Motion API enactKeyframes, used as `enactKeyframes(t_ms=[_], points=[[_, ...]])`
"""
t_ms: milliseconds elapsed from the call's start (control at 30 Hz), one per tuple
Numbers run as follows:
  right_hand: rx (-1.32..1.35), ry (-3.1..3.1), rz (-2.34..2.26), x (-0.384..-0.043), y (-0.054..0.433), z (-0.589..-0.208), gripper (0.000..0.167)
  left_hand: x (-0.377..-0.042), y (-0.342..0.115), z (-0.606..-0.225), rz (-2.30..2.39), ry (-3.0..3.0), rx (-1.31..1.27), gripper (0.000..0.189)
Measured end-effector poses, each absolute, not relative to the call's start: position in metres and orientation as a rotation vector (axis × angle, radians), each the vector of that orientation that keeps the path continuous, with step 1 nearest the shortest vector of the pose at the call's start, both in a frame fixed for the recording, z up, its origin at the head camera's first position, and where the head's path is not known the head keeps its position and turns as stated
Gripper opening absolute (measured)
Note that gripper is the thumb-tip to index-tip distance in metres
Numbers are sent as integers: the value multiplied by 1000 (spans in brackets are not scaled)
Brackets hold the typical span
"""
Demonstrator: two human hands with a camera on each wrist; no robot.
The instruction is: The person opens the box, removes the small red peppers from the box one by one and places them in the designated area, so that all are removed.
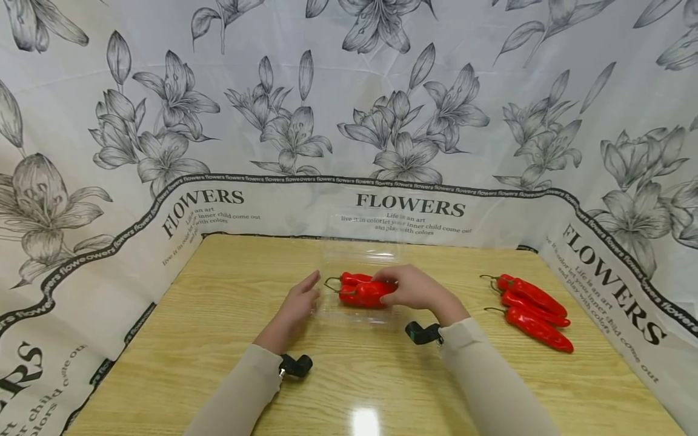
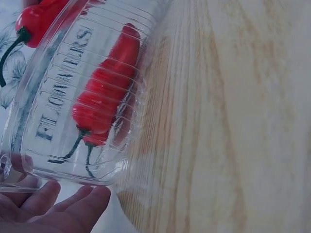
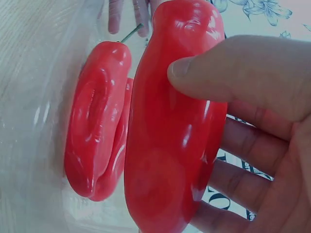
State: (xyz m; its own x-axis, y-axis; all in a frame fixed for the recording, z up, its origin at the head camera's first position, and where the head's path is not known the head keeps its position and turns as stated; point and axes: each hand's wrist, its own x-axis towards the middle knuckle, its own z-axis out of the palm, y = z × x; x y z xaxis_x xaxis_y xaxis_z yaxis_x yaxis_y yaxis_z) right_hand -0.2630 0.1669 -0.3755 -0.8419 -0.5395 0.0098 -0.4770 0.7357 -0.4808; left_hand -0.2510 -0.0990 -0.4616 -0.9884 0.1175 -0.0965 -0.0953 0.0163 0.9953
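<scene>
My right hand [image 1: 417,290] grips a long red pepper [image 3: 170,131], thumb on one side and fingers on the other, above a clear plastic box [image 2: 53,97]. Inside that box lie two more red peppers [image 3: 95,121] side by side, their green stems toward my left hand [image 1: 299,306]. The left hand's fingers [image 2: 87,206] are extended at the box's end wall and seem to touch it. In the left wrist view, the held pepper [image 2: 46,22] shows past the box's edge, its curved stem hanging free.
Three red peppers [image 1: 537,312] lie in a group on the wooden table [image 1: 218,327] at the right. The box's clear lid [image 1: 362,242] stands raised at the back. Flower-printed cloth [image 1: 294,206] walls in the table's back and sides.
</scene>
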Motion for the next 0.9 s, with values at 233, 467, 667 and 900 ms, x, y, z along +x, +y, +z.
enactKeyframes(t_ms=[233, 467, 667, 900], points=[[-870, 2846, -702, -260, 175, -371, 38, -251, -100, -462, 2094, 2141, 27, 56], [-850, 2882, -708, -259, 190, -368, 36, -251, -99, -462, 2088, 2160, 24, 57], [-813, 2906, -698, -255, 205, -366, 38, -252, -99, -462, 2077, 2170, 21, 56], [-744, 2928, -675, -253, 225, -367, 40, -253, -99, -464, 2081, 2157, 6, 56]])
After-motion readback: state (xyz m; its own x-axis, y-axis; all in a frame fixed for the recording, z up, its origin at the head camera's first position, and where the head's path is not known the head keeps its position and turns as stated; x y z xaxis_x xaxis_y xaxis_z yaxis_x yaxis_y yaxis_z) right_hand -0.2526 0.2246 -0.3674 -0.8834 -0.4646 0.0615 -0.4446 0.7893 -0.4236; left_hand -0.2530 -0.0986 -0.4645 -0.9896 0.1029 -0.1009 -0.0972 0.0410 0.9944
